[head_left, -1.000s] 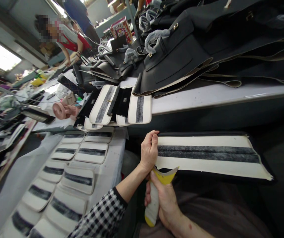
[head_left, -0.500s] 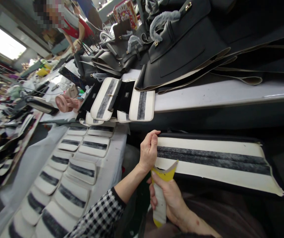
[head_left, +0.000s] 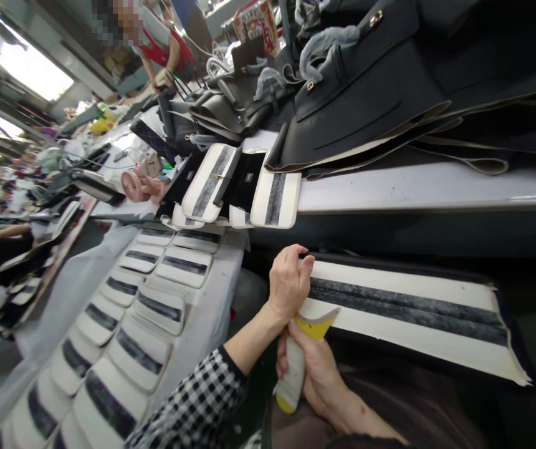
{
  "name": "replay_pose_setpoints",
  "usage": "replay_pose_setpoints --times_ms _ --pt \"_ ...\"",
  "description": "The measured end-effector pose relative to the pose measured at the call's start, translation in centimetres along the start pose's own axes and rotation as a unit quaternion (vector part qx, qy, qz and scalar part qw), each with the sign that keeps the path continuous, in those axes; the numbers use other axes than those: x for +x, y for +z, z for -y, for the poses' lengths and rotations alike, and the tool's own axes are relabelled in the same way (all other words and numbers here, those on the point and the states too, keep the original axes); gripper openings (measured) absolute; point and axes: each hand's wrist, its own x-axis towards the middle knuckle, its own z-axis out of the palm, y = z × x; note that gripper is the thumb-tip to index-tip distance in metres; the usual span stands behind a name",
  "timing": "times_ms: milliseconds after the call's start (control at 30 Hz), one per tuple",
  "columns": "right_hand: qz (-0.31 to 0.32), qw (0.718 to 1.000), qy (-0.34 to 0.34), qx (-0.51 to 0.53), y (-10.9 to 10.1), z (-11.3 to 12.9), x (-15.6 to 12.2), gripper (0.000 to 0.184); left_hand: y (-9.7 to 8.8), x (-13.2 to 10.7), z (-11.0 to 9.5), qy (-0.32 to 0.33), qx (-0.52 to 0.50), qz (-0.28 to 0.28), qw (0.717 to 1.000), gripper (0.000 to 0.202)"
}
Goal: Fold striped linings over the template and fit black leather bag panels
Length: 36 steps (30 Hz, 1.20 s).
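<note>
My left hand (head_left: 290, 280) is closed on the left end of a long white panel (head_left: 417, 333) with a dark fuzzy stripe down its length and a black border. Its fingers curl over the far edge. In my right hand (head_left: 319, 371) is a yellow scraper (head_left: 317, 324) with a pale wrapped handle (head_left: 292, 373). The fingers wrap round that handle, and the scraper's broad concave end lies at the panel's near edge, just below my left hand. Whether its tip touches the panel, I cannot tell.
Overlapping white striped pieces (head_left: 139, 357) cover the left table. On the bench ahead are black leather bags (head_left: 352, 109), open white-and-black flap pieces (head_left: 275, 199) at the edge, and a pink fan (head_left: 138, 186). Another person (head_left: 167, 47) stands at the far left.
My view has swung slightly left, so the bench things appear farther right. My left hand has turned a little, its thumb now lifted outward. The scraper's handle tilts more to the left.
</note>
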Motion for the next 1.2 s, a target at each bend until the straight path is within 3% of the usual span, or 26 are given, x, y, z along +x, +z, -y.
replay_pose_setpoints --times_ms 100,167,267,333,400,467,567,667,733,800,867,933,1000,1067,1200 --pt "0.020 1.000 -0.001 -0.007 -0.3 0.1 -0.9 0.046 0.1 0.3 0.1 -0.023 -0.042 0.005 0.999 0.036" --pt "0.039 0.999 -0.001 -0.027 -0.6 0.5 -1.9 0.045 0.2 0.5 0.5 -0.064 -0.150 0.011 0.987 0.038" --pt "0.057 0.996 -0.016 -0.064 -1.3 1.6 -3.8 0.044 -0.3 0.2 1.7 -0.157 -0.367 -0.005 0.917 0.052" --pt "0.053 0.995 -0.045 -0.077 -2.1 2.9 -5.2 0.042 -1.3 -0.7 2.6 -0.182 -0.444 -0.008 0.877 0.059" --pt "0.042 0.993 -0.076 -0.086 -2.9 4.9 -6.5 0.041 -2.5 -2.4 3.5 -0.161 -0.443 0.037 0.881 0.065" --pt "0.029 0.988 -0.102 -0.115 -3.7 7.4 -7.7 0.041 -3.6 -4.2 3.9 -0.132 -0.393 0.118 0.902 0.088" --pt "0.014 0.960 -0.142 -0.243 -4.5 12.3 -8.7 0.040 -4.0 -6.1 3.8 -0.118 -0.327 0.208 0.914 0.117" --pt "-0.010 0.885 -0.192 -0.424 -5.3 18.2 -8.8 0.051 -3.3 -6.3 3.4 -0.120 -0.340 0.224 0.906 0.114" --pt "-0.044 0.804 -0.246 -0.539 -6.0 22.5 -8.2 0.054 -2.9 -5.9 3.4 -0.117 -0.346 0.223 0.904 0.104" --pt "-0.090 0.693 -0.311 -0.645 -6.8 26.8 -7.2 0.054 -2.6 -5.5 3.7 -0.101 -0.305 0.220 0.921 0.096" --pt "-0.150 0.565 -0.352 -0.731 -7.6 30.5 -5.7 0.055 -2.3 -5.3 4.1 -0.049 -0.204 0.205 0.956 0.093" --pt "-0.213 0.451 -0.348 -0.793 -7.9 33.3 -3.8 0.056 -1.8 -5.1 4.4 0.022 -0.070 0.173 0.982 0.086" --pt "-0.262 0.368 -0.326 -0.830 -7.4 35.0 -1.4 0.059 -1.2 -4.6 4.1 0.093 0.058 0.129 0.986 0.080" --pt "-0.285 0.326 -0.320 -0.843 -6.3 35.8 1.0 0.066 -0.4 -4.0 3.4 0.153 0.156 0.078 0.973 0.080" --pt "-0.281 0.317 -0.346 -0.837 -3.7 35.7 5.2 0.070 1.0 -2.7 2.3 0.215 0.236 0.007 0.948 0.084"
